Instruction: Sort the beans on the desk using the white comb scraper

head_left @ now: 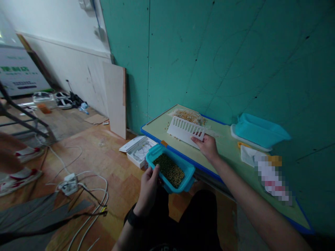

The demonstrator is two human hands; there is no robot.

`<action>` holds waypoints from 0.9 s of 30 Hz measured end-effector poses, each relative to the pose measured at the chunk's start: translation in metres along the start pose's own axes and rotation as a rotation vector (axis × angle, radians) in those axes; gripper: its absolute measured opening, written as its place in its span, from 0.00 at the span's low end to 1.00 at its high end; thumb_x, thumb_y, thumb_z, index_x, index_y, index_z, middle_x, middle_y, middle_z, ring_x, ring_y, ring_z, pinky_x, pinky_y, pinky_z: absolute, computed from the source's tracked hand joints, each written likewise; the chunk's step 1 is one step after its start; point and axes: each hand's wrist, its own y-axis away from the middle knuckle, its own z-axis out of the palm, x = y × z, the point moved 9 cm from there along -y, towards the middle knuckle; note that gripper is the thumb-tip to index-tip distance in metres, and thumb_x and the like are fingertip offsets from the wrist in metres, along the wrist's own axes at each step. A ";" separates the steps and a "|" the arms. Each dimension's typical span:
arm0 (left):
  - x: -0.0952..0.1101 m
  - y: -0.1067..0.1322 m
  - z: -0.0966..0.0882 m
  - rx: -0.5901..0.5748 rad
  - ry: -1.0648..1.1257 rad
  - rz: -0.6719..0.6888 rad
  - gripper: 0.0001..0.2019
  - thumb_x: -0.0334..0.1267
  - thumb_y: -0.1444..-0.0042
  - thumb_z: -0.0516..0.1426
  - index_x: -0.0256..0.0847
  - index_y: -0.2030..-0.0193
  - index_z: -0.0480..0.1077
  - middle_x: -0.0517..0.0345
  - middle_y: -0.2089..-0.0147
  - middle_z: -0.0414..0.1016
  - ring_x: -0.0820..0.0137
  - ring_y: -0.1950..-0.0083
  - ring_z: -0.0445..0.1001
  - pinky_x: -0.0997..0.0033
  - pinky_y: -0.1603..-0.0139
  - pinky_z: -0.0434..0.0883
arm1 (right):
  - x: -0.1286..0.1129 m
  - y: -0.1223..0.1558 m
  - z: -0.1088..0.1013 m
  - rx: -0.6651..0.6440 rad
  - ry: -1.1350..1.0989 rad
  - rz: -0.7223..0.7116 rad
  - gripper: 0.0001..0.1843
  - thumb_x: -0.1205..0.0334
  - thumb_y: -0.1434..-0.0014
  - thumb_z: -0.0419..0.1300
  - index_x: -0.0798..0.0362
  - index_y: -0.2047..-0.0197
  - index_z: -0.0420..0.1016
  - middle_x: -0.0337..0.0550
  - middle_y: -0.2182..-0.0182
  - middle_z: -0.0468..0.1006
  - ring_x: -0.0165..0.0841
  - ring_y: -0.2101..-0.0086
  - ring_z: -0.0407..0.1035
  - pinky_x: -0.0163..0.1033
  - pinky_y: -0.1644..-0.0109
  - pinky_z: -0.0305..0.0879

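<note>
My left hand [149, 186] grips the near rim of a teal tub [187, 169] filled with green and yellow beans, held just below the table's blue front edge. My right hand [208, 146] rests on the pale green table [227, 146] and pinches the near corner of a white slotted plastic panel [184, 129]. Behind the panel lies a loose pile of yellow beans [190, 116] at the table's far left corner.
A teal lidded container on a white tray [258, 130] stands at the table's back right, with a white cloth [248, 155] beside it. An open white box [137, 150], a power strip [68, 184] with cables and a leaning board [115, 99] are on the floor. A person's shoes [23, 174] show at left.
</note>
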 end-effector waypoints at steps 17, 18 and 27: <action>-0.002 -0.009 -0.007 0.008 0.053 -0.017 0.25 0.60 0.57 0.68 0.39 0.65 0.72 0.67 0.82 0.67 0.74 0.82 0.65 0.75 0.81 0.63 | -0.009 0.007 0.011 -0.061 -0.136 0.041 0.21 0.47 0.54 0.71 0.55 0.63 0.83 0.49 0.64 0.86 0.44 0.62 0.80 0.46 0.56 0.75; -0.002 -0.009 -0.007 0.007 0.052 -0.017 0.26 0.60 0.56 0.68 0.39 0.64 0.72 0.66 0.81 0.68 0.74 0.82 0.66 0.75 0.81 0.64 | -0.009 0.006 0.010 -0.055 -0.134 0.040 0.21 0.47 0.54 0.71 0.55 0.63 0.83 0.49 0.64 0.86 0.44 0.62 0.80 0.46 0.56 0.75; 0.002 -0.008 -0.006 0.003 0.051 -0.016 0.27 0.60 0.57 0.68 0.38 0.65 0.72 0.67 0.82 0.66 0.75 0.82 0.64 0.76 0.82 0.62 | -0.003 0.003 0.007 -0.018 -0.084 0.041 0.20 0.46 0.54 0.70 0.55 0.66 0.83 0.49 0.66 0.85 0.45 0.64 0.80 0.47 0.58 0.75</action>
